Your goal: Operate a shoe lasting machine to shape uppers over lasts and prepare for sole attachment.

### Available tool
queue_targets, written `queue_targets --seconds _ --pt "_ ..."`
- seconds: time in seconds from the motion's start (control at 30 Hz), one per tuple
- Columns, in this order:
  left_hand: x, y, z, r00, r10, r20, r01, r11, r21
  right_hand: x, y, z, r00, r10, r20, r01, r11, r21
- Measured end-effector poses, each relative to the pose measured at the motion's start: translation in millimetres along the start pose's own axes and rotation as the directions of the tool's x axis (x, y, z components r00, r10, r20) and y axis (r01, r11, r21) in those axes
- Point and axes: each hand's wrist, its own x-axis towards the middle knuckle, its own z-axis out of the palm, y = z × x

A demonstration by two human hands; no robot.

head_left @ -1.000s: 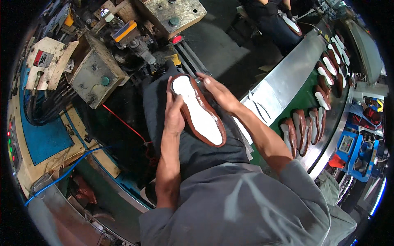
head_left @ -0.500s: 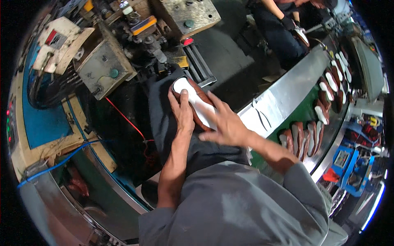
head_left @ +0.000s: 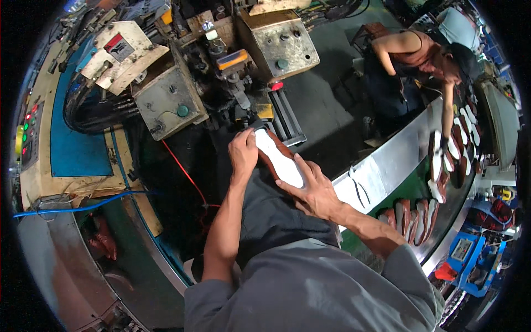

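Holding a brown shoe (head_left: pixel 275 157) sole-up over the lap, its white insole facing the camera, toe end pointing up toward the machine (head_left: pixel 232 83) ahead. Left hand (head_left: pixel 243 152) closed around the shoe's left edge near the toe end, fingers curled over the side, thumb against the white insole. Right hand (head_left: pixel 310 188) laid over the heel end, fingers spread and pressing on the insole and the shoe's right side, so clamped on it from the other end. Shoe lying just in front of the machine's dark ribbed rails (head_left: pixel 287 119), near a red knob (head_left: pixel 276 86) and an orange part (head_left: pixel 232 58); cannot tell whether the toe touches the machine. Grey metal boxes (head_left: pixel 166 97) with green buttons to either side of the machine's centre, black hoses (head_left: pixel 94 110) bunched at the left, a red cable (head_left: pixel 185 174) running down beside the left forearm, a blue cable (head_left: pixel 77 205) crossing the bench edge at the left. To the right, a curved metal conveyor (head_left: pixel 387 166) with a green belt, carrying more brown shoes (head_left: pixel 412 218) sole-up in a row near the right forearm, and further ones (head_left: pixel 453 155) farther along. Another person (head_left: pixel 415 52) bent over the far end of the conveyor, one hand reaching down to the shoes there
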Motion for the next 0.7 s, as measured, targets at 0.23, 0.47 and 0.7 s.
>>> queue_targets --seconds 0.23,0.47,0.7 --pt "-10.1 -7.1 -23.1 0.938 -0.255 0.236 0.346 0.755 -0.557 7.2 1.2 -41.2 0.999 -0.002 0.047 -0.002 0.997 0.081" --pt "1.0 -98.0 -10.1 0.983 0.092 -0.161 -0.061 0.980 0.187 161.1 -13.2 -133.1 0.938 -0.142 -0.315 0.129 0.990 -0.062" --pt "40.9 -80.0 21.6 0.979 0.168 0.117 -0.201 0.896 0.397 334.5 29.6 -122.6 0.922 -0.048 -0.385 -0.022 0.984 -0.174"
